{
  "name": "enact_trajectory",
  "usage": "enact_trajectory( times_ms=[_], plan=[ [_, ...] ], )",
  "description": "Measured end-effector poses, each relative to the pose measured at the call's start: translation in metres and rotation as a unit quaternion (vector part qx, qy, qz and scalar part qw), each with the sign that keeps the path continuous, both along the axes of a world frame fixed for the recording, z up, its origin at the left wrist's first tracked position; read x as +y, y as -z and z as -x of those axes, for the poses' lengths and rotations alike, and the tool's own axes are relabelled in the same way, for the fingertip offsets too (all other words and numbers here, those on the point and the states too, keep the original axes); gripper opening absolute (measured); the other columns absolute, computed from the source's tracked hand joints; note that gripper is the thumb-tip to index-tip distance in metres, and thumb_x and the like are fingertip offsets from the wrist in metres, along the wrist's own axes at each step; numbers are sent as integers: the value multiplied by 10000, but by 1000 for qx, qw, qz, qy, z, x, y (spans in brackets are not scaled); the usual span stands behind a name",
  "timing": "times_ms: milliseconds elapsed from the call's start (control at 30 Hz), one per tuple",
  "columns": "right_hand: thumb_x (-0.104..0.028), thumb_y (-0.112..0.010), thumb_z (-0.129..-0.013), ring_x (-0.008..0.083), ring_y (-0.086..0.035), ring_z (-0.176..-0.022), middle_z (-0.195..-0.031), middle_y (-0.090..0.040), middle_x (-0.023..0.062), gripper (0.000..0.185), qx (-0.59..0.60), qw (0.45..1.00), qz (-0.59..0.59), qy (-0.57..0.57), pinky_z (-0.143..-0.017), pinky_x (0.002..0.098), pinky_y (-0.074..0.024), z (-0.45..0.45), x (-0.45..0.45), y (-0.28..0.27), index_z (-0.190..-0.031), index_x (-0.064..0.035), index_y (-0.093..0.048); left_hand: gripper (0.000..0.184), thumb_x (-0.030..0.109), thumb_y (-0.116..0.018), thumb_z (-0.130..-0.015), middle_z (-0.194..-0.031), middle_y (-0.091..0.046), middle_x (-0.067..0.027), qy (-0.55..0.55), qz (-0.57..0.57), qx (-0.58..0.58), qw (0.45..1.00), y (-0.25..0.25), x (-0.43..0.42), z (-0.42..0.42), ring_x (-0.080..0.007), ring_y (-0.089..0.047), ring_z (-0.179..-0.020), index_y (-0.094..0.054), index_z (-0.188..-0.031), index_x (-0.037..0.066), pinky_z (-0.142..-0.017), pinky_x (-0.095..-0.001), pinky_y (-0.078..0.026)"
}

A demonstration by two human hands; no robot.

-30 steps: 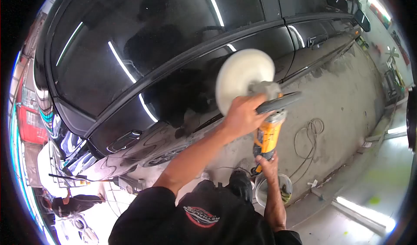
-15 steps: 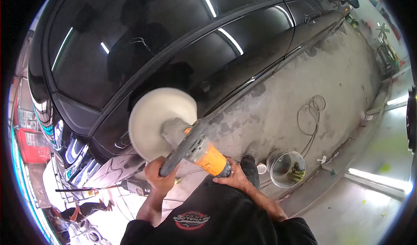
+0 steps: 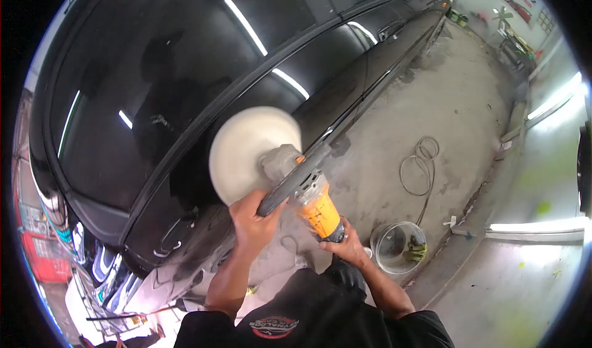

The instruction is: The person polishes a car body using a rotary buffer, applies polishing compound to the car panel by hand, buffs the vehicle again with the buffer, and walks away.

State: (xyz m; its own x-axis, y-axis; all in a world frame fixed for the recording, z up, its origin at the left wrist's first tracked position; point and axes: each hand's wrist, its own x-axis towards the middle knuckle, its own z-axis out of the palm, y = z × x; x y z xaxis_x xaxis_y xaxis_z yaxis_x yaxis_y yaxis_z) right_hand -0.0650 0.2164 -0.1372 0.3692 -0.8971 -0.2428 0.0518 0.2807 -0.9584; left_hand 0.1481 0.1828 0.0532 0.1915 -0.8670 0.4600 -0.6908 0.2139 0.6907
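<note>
Polisher (image 3: 309, 190): yellow-orange body (image 3: 320, 215), marked with dark scuffs; grey head (image 3: 280, 161); broad cream pad (image 3: 237, 153), blurred. Located beside the black car (image 3: 203, 82), pad toward its side; contact unclear. Left hand (image 3: 254, 217) closed round the lower end of the dark handle (image 3: 299, 178), forearm reaching forward; right hand (image 3: 346, 243) gripping the body's black rear end, forearm angled inward.

Along the car (image 3: 185, 33), the grey concrete floor (image 3: 459, 95) shows dark blotches (image 3: 338, 145). Over this way a thin cord (image 3: 423, 209) lies in loose loops, trailing toward a round bucket (image 3: 380, 252) standing on the floor.
</note>
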Motion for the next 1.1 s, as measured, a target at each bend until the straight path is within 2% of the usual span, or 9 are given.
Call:
enact_trajectory(
  times_ms=[100,233,400,533,567,667,700,967,1100],
  plan=[
    [-179,-903,-669,176,-630,-1033,-1130,-673,106,837,50,998,1,24,-909,327,-517,23,-41,5,-1342,71,-473,211,57,-808,-799,-597,-576,-82,47,-11,15,999,-8,-61,28,-88,-498,-554,-616,-775,-25,-528,-278,-425],
    [-197,-863,-696,158,-633,-967,-1100,-672,94,762,-28,995,-32,87,-824,303,-528,45,-92,-10,-1318,62,-507,200,77,-789,-825,-669,-624,-128,116,-2,40,992,-3,-140,56,-93,-540,-620,-625,-830,-38,-572,-298,-464],
    [-212,-794,-748,104,-571,-722,-872,-615,20,535,-3,991,-11,135,-627,278,-492,68,-146,-39,-1174,19,-566,199,80,-784,-823,-742,-657,-178,170,33,44,984,-5,-227,91,-121,-588,-640,-639,-903,-30,-604,-309,-489],
    [-188,-740,-784,112,-574,-707,-874,-622,23,437,3,991,-10,133,-637,288,-497,90,-176,-22,-1145,10,-595,236,131,-777,-832,-808,-696,-183,180,32,40,982,-25,-254,110,-204,-674,-669,-681,-996,-9,-636,-337,-520],
    [-192,-724,-793,113,-578,-684,-864,-622,25,410,-3,991,-2,135,-614,288,-497,88,-173,-28,-1128,6,-597,260,219,-762,-812,-853,-697,-172,208,19,110,972,-14,-260,110,-390,-676,-799,-699,-1022,79,-686,-452,-531],
    [-195,-703,-805,119,-585,-669,-858,-623,32,379,-3,991,12,135,-595,288,-495,78,-154,-46,-1112,1,-599,227,202,-761,-801,-856,-691,-177,166,64,91,980,-18,-234,101,-402,-666,-844,-683,-969,72,-707,-474,-519],
    [-188,-713,-800,121,-584,-698,-872,-624,35,401,12,991,9,132,-623,289,-494,83,-154,-43,-1132,4,-595,346,137,-769,-806,-951,-709,-198,162,62,60,983,-23,-226,96,-355,-705,-851,-694,-1132,49,-728,-407,-553],
    [-231,-812,-728,146,-577,-776,-923,-608,41,634,56,997,46,23,-668,323,-489,31,-42,-43,-1237,20,-529,244,132,-773,-773,-734,-623,-180,49,24,34,998,-21,-49,9,-396,-660,-747,-610,-921,28,-653,-454,-515],
    [-100,-860,-697,189,-631,-937,-1072,-646,94,704,-21,999,13,-46,-828,338,-524,-18,15,-67,-1279,46,-490,236,103,-774,-732,-758,-622,-176,-8,59,57,997,-31,52,-43,-356,-645,-675,-644,-908,15,-572,-405,-494]
  ],
)
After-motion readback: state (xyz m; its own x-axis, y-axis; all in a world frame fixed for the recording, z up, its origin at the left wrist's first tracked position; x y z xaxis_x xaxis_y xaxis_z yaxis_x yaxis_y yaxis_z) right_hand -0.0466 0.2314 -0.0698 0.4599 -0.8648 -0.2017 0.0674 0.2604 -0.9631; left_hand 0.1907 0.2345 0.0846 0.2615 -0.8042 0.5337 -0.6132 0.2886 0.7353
